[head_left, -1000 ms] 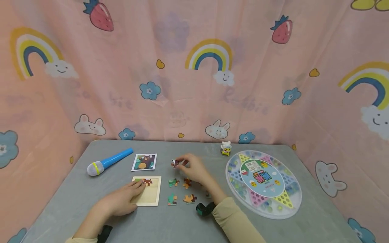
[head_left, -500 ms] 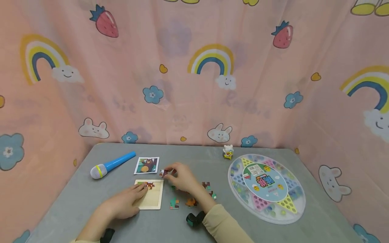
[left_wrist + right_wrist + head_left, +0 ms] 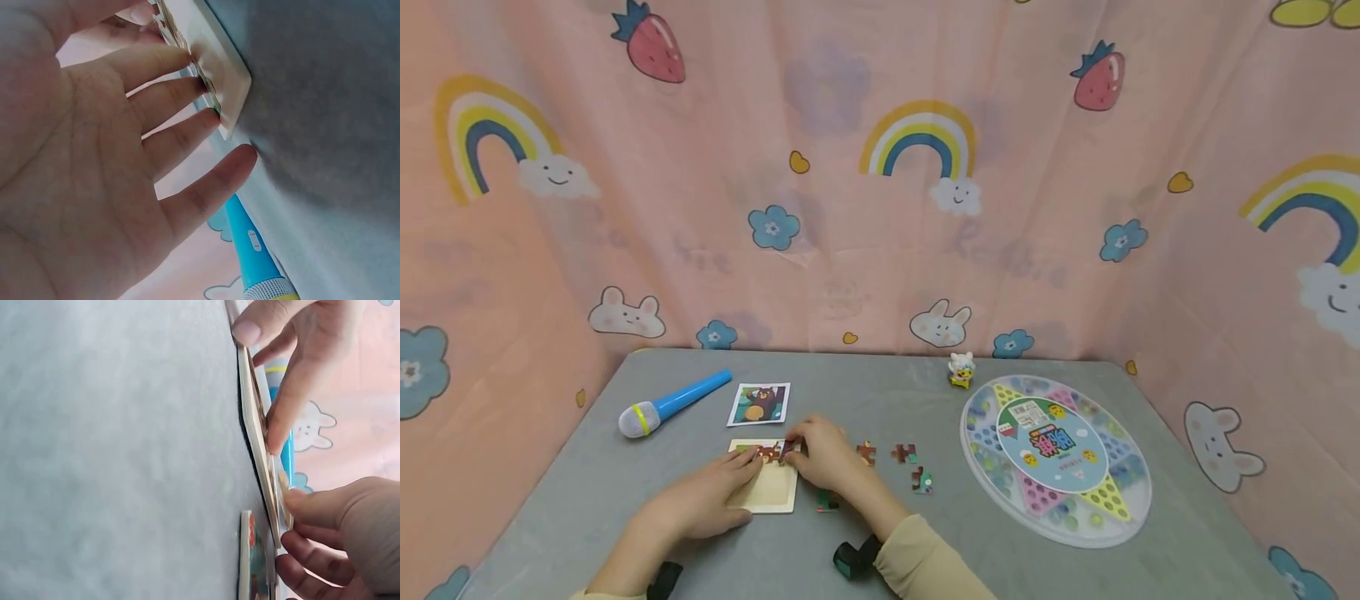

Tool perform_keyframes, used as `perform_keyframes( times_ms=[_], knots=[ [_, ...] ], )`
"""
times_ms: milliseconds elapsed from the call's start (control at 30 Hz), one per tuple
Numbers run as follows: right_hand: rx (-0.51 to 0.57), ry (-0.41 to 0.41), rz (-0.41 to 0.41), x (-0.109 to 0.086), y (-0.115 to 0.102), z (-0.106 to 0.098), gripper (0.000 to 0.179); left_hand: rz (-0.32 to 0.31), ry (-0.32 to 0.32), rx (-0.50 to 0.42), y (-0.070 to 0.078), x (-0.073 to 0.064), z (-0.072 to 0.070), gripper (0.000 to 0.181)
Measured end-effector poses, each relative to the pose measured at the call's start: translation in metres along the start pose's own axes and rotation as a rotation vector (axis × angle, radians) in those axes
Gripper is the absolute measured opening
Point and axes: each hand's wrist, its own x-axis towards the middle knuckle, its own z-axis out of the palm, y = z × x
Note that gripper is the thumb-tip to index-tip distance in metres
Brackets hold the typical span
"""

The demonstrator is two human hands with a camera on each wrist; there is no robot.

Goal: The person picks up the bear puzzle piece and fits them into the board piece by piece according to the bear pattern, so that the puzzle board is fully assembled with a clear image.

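Observation:
A shallow wooden puzzle tray (image 3: 772, 493) lies in front of me, with brown and green jigsaw pieces along its far side. My left hand (image 3: 703, 493) rests on the tray's left part, fingers extended over the pieces; the left wrist view shows fingertips (image 3: 211, 117) at the tray's edge. At the far right corner, my right hand (image 3: 826, 457) pinches a dark jigsaw piece (image 3: 787, 447) between thumb and fingers. In the right wrist view that piece (image 3: 285, 490) is tilted edge-on just over the rim. Right of the tray lie loose pieces (image 3: 904, 453), some partly hidden by my right arm.
A picture card (image 3: 760, 405) of a bear lies behind the tray. A blue toy microphone (image 3: 679, 402) is at the back left. On the right are a round marble board game (image 3: 1052, 471) and a small figurine (image 3: 961, 370). A patterned pink curtain (image 3: 850, 267) hangs behind the table.
My right hand has carried the jigsaw piece from the right of the card, leftward and nearer, to the tray's far right corner. The left hand has stayed on the tray.

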Motion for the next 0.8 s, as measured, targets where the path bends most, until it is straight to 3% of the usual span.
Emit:
perform_keyframes(
  times_ms=[267, 667, 800],
  knots=[
    [-0.059, 0.005, -0.01, -0.004, 0.0, 0.004, 0.024, -0.036, 0.035, 0.002, 0.01, 0.001, 0.007, 0.075],
    [-0.126, 0.048, -0.054, -0.005, -0.001, 0.006, 0.021, -0.082, -0.006, 0.009, 0.014, 0.001, 0.005, 0.066],
    [-0.127, 0.054, -0.066, -0.004, -0.001, 0.006, 0.02, -0.067, -0.003, 0.012, 0.013, 0.001, 0.003, 0.065]
  ],
)
